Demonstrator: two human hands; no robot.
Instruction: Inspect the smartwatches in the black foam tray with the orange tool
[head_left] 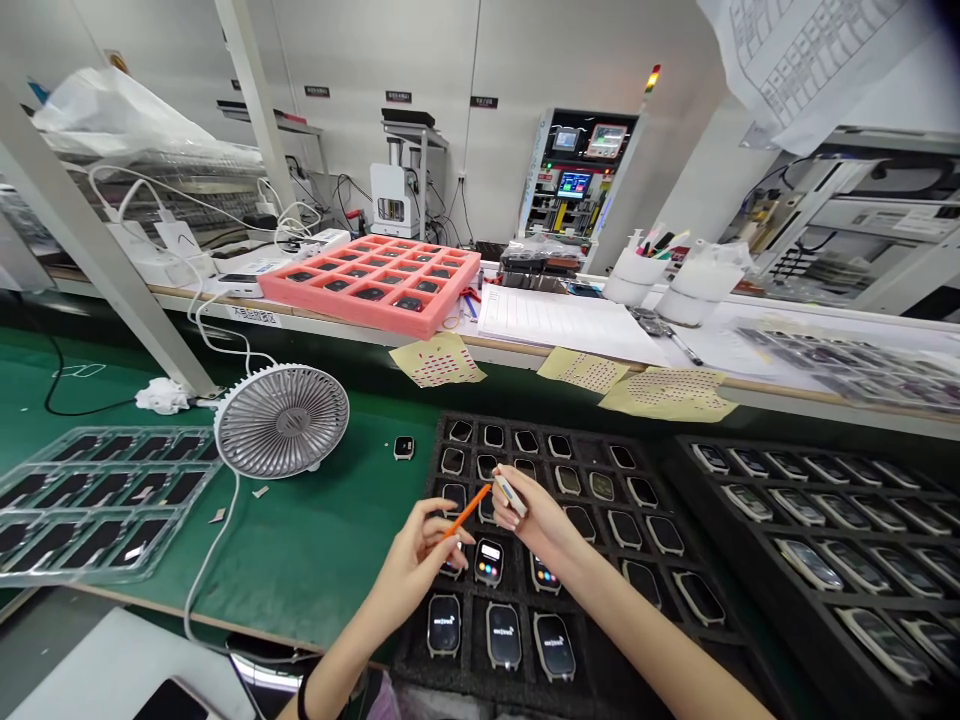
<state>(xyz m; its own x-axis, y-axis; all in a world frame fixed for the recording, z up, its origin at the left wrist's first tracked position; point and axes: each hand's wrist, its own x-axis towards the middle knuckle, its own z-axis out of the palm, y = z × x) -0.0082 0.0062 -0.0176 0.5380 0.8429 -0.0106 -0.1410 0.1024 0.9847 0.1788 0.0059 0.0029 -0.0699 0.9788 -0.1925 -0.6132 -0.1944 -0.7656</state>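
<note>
My left hand (pixel 427 545) is closed on a thin orange stick (pixel 469 508), which slants up to the right. Its tip meets the edge of a smartwatch body (pixel 510 494) pinched in my right hand (pixel 536 510). That watch is turned on its side, so its screen is hidden. Both hands are above a black foam tray (pixel 525 590) with watch bodies in its compartments. Near the front, one watch (pixel 489 562) shows a lit screen with coloured icons. In the nearest row, a watch (pixel 503 636) displays white lettering on black.
A second black foam tray (pixel 757 465) of watches stands at right. On the left are a grey fan (pixel 282 420) and a clear tray (pixel 112 500) of dark parts. One watch (pixel 403 447) lies on the green mat. The shelf behind bears a pink foam tray (pixel 442 318) and paper sheets (pixel 562 318).
</note>
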